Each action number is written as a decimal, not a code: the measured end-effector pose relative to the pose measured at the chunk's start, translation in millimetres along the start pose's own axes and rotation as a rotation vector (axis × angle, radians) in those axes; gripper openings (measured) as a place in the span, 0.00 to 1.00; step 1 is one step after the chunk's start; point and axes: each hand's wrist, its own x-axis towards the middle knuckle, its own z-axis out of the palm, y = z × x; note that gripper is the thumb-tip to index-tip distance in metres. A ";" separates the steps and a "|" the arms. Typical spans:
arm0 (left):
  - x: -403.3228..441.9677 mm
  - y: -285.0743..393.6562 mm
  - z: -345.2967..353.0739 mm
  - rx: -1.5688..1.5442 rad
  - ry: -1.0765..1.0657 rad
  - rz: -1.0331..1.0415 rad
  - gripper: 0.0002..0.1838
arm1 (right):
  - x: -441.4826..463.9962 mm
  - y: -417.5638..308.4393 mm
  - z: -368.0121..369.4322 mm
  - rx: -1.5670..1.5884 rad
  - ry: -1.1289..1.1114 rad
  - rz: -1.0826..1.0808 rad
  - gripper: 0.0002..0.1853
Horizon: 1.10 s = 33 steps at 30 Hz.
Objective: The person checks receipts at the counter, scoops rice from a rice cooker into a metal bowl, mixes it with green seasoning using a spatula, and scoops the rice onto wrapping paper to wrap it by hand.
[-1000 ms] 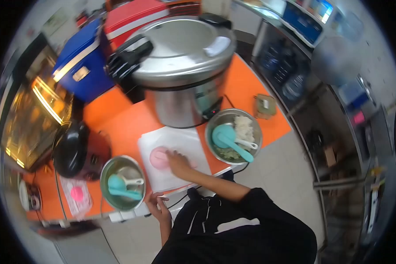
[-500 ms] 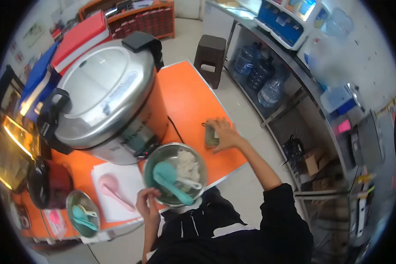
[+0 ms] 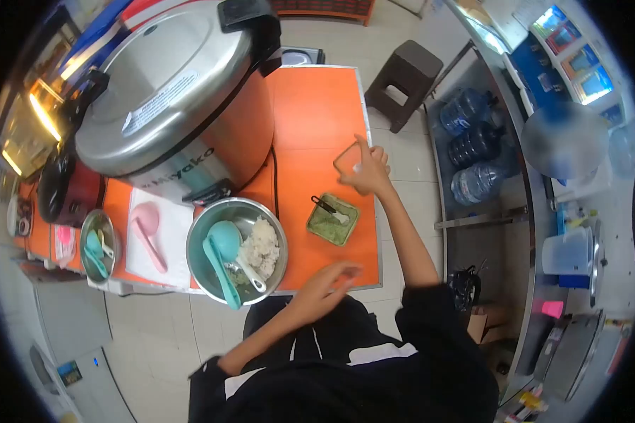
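Observation:
My right hand (image 3: 371, 171) grips a thin, see-through rectangular lid (image 3: 345, 158) over the right side of the orange table. Just below it stands an uncovered square container (image 3: 334, 233) with green paste smeared inside. A black-handled utensil (image 3: 323, 204) and something whitish lie in that container. My left hand (image 3: 324, 292) hovers by the table's front edge, fingers stretched out and nothing in them. To its left is a steel bowl (image 3: 196, 262) with white rice (image 3: 260, 247), a turquoise ladle (image 3: 224, 257) and a white-handled spoon (image 3: 251, 274).
A large steel rice cooker (image 3: 183, 92) fills the table's left half, its black cord (image 3: 275, 183) running down beside it. Left of the big bowl are a pink rice paddle (image 3: 147, 229) on white paper and a smaller bowl (image 3: 113, 264). A brown stool (image 3: 406, 81) stands beyond the table.
The lid has come off the square container and is in my right hand, raised away from it. My left hand has moved right, from the steel bowl's rim toward the container. The view has shifted.

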 end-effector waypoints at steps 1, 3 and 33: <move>18.8 1.2 9.7 0.106 0.024 0.150 0.17 | 18.2 6.1 14.7 -0.024 -0.055 0.091 0.59; 55.2 6.7 32.7 0.243 0.120 0.302 0.20 | 32.3 4.5 37.9 -0.039 -0.102 0.083 0.59; 46.7 64.8 103.7 0.570 0.061 0.511 0.23 | 14.5 100.2 -33.6 2.222 0.281 0.185 0.21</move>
